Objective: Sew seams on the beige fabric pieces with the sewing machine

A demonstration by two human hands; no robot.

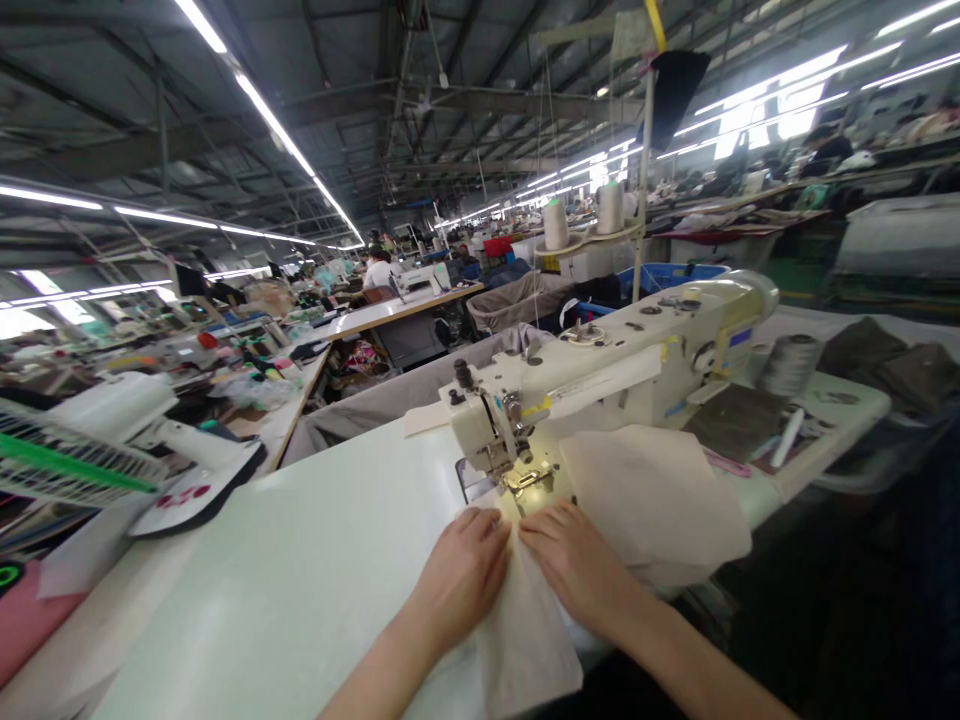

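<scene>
A white sewing machine (pixel 600 360) stands on a pale table (pixel 300 560), its needle area lit. Cream fabric (pixel 525 630) runs from beside the presser foot down toward the table's front edge. My left hand (pixel 469 565) rests on the fabric's left side just before the needle, fingers together and pressed on it. To the right, my right hand (pixel 574 565) holds the same cloth with bent fingers close to the foot. A wider cream fabric piece (pixel 652 495) lies right of the needle. The fingertips are partly hidden against the cloth.
A white fan (pixel 127 410) stands at the left. Thread cones (pixel 555 225) sit on a stand behind the machine. Grey cloth bins (pixel 517 300) lie beyond the table. A cone, dark fabric and small tools occupy its right end. A person (pixel 379 270) sits further back.
</scene>
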